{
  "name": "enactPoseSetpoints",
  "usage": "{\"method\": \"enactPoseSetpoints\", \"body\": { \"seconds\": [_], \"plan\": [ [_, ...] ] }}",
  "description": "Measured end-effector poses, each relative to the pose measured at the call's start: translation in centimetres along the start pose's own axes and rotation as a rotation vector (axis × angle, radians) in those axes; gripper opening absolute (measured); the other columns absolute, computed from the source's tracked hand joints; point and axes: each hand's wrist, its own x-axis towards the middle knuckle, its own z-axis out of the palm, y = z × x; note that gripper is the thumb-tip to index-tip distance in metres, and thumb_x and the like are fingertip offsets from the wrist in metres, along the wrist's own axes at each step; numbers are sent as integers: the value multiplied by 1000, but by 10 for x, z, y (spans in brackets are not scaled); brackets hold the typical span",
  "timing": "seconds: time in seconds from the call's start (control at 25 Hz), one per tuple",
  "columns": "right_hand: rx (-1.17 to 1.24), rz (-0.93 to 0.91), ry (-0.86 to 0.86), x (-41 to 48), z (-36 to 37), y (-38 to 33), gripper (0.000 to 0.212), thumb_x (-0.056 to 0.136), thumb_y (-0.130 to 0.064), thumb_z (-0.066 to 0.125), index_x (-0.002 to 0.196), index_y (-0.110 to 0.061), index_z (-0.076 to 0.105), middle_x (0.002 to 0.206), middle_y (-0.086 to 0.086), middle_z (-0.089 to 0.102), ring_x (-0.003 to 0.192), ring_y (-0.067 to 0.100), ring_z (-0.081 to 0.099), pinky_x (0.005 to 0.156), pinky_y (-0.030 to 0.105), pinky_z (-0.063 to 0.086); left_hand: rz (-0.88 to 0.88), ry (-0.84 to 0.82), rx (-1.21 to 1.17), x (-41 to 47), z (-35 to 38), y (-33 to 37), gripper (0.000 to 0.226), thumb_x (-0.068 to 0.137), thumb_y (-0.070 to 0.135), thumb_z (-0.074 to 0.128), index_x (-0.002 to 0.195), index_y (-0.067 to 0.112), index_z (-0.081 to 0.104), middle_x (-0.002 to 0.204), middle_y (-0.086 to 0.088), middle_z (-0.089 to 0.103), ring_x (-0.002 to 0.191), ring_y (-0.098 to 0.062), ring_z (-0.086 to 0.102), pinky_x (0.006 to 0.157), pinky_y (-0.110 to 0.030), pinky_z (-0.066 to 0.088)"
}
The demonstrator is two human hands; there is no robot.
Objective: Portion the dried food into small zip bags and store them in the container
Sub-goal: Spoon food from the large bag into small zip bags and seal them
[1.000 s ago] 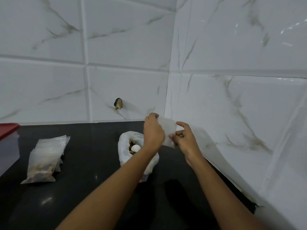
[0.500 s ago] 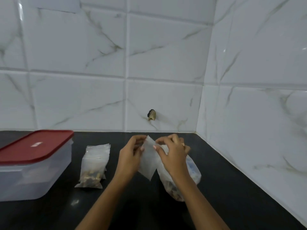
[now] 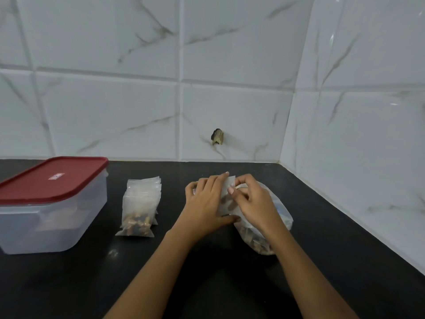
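Zip bag [image 3: 226, 202] lowered, pinched between left hand [image 3: 204, 203] and right hand [image 3: 254, 203].

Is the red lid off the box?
No, the red lid sits closed on top of the clear container.

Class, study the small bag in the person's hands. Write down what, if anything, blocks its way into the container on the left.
The red lid sits on the container, covering its opening. A pile of filled bags lies on the counter between it and the small bag that the left hand and right hand hold.
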Motion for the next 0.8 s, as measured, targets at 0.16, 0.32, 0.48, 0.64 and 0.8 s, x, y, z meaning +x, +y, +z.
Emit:
{"method": "enactPoseSetpoints", "body": {
  "seconds": [0.16,0.32,0.48,0.64,0.8],
  "plan": [
    [77,36,-35,-1,0,-1,8,95,-26,49,102,-25,48,85,5,71,81,25,68,73,44,58,36,42,-3,2,0,-2,79,77,67,48,142,28,26,143,14,35,130,-7,33,105,-28,19],
    [192,96,-13,-3,-4,-5,12,96,-26,46,101,-22,56,90,0,67,87,22,67,76,35,56,86,51,-63,0,-3,-5,75,75,68,47,137,27,39,136,13,47,123,-8,44,100,-28,30],
    [255,91,-33,-6,-10,-9,16,96,-23,46,103,-18,60,85,-2,69,81,16,69,74,26,56,86,69,-86,-1,-6,-7,71,76,70,43,133,27,44,129,13,53,117,-7,49,96,-26,35],
    [237,124,-99,-9,-9,-9,17,96,-27,47,111,-27,54,81,4,71,83,15,69,77,36,58,71,14,-86,0,-3,-4,80,77,62,57,143,24,30,133,11,49,122,-8,47,102,-29,35],
    [228,90,-120,-8,-7,-9,30,95,-29,48,125,-28,51,101,-2,69,96,12,67,90,32,53,70,67,-43,-2,0,0,73,81,61,52,141,25,33,134,11,50,121,-8,47,99,-26,32]
  ]
}}
